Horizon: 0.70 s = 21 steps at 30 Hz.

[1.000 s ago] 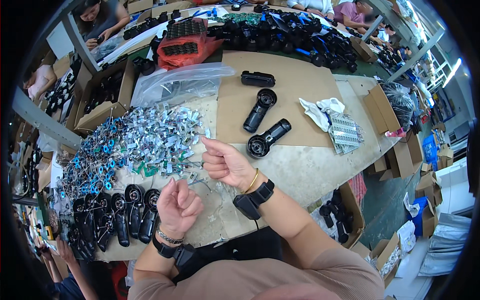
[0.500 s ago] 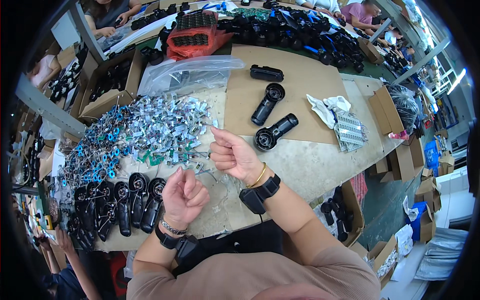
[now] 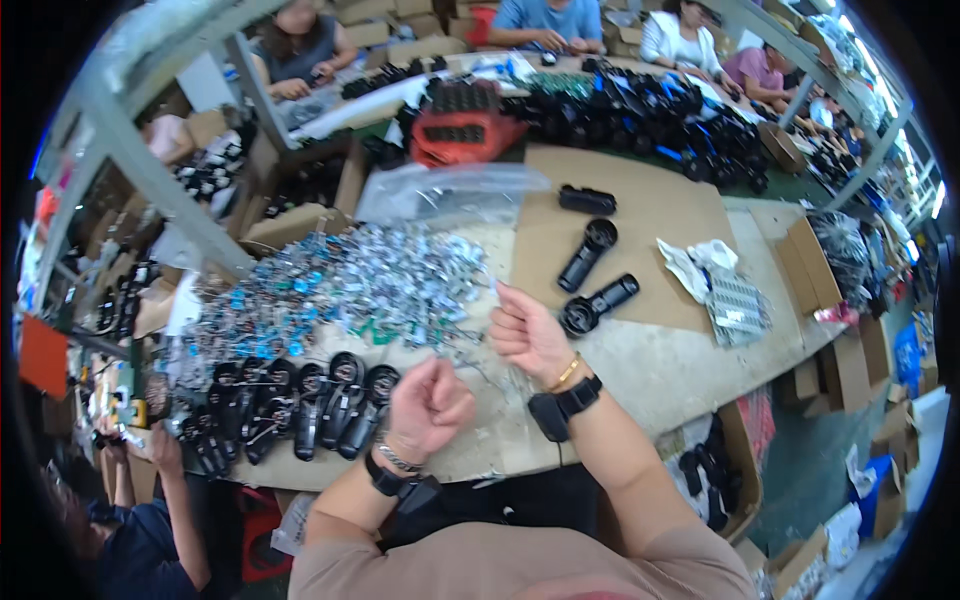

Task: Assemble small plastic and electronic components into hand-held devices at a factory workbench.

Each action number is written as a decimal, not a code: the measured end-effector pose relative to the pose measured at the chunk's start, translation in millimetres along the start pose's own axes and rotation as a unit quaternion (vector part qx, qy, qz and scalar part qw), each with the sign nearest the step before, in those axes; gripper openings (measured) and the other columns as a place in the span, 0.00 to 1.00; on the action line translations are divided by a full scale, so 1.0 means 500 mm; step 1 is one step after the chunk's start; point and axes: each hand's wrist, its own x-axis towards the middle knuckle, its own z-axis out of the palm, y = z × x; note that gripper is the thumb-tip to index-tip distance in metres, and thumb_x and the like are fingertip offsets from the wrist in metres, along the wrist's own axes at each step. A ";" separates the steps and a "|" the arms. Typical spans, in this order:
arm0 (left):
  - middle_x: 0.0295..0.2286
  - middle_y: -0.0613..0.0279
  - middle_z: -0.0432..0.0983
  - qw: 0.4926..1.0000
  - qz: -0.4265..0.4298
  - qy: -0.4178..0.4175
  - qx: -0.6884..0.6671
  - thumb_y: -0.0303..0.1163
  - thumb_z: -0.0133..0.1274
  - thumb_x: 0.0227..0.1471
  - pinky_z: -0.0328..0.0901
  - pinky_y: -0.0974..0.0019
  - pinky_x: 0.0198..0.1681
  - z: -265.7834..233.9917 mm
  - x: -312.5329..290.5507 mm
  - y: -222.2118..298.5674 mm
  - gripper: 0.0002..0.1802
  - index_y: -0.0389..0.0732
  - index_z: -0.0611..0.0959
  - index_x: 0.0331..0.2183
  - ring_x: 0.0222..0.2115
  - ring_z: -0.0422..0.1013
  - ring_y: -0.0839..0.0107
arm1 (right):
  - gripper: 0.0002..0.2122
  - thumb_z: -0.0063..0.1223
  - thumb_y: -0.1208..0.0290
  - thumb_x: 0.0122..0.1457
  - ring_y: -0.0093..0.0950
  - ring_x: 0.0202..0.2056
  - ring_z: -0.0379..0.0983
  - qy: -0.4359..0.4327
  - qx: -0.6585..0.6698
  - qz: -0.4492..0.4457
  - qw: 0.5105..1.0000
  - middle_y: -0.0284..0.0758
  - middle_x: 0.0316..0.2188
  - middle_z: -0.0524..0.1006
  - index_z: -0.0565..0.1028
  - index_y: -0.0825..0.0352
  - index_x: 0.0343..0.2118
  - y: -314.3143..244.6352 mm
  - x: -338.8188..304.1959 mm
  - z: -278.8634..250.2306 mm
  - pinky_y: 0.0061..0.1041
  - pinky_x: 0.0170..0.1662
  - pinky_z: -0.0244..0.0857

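Note:
My left hand (image 3: 430, 405) is closed, held above the near edge of the table. To its right and a little farther off, my right hand (image 3: 528, 335) is closed too, thumb upward. A small pale tip shows at the right thumb, but what either hand holds is too blurred to name. Thin wires (image 3: 482, 372) show between the hands. Beyond them spreads a heap of small silvery parts with wires (image 3: 415, 268). Several black handle-shaped housings (image 3: 308, 410) stand in a row left of my left hand. Two more black housings (image 3: 588, 255) lie past my right hand.
A cardboard sheet (image 3: 640, 225) covers the far right of the table, with a black oblong part (image 3: 587, 200) on it. A plastic bag (image 3: 450, 195), a red-wrapped stack (image 3: 465, 135) and an open carton (image 3: 345, 190) lie farther off. A co-worker (image 3: 150, 540) is at lower left.
The view has swung, so the table and both hands appear farther right and lower. Both hands stay closed, in much the same place over the table.

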 end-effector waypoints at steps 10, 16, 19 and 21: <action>0.11 0.75 0.48 0.997 0.077 -0.026 -0.008 0.52 0.39 0.67 0.44 0.70 0.18 0.170 -0.029 0.067 0.29 0.47 0.66 0.17 0.11 0.47 0.78 | 0.26 0.49 0.59 0.69 0.15 0.11 0.41 -0.021 0.016 -0.048 0.998 0.20 0.11 0.48 0.53 0.53 0.13 -0.039 -0.014 -0.018 0.16 0.13 0.34; 0.12 0.75 0.48 0.965 0.223 -0.081 0.108 0.51 0.43 0.66 0.44 0.71 0.16 0.366 -0.060 0.258 0.28 0.48 0.65 0.17 0.12 0.49 0.79 | 0.27 0.50 0.59 0.68 0.15 0.11 0.41 -0.028 0.040 -0.055 0.997 0.21 0.11 0.47 0.52 0.53 0.12 -0.046 -0.015 -0.021 0.17 0.13 0.34; 0.14 0.75 0.50 0.922 0.326 -0.038 0.206 0.48 0.48 0.65 0.46 0.71 0.17 0.458 -0.053 0.380 0.23 0.44 0.70 0.23 0.14 0.52 0.79 | 0.27 0.50 0.59 0.68 0.16 0.11 0.41 -0.027 0.065 -0.065 0.995 0.21 0.11 0.47 0.52 0.53 0.12 -0.054 -0.014 -0.029 0.17 0.13 0.34; 0.15 0.74 0.55 0.881 0.403 -0.025 0.248 0.43 0.53 0.63 0.51 0.73 0.19 0.485 -0.052 0.490 0.16 0.41 0.73 0.30 0.16 0.56 0.79 | 0.27 0.50 0.59 0.68 0.15 0.11 0.41 -0.026 0.064 -0.059 0.996 0.21 0.11 0.47 0.52 0.53 0.12 -0.051 -0.013 -0.027 0.17 0.13 0.34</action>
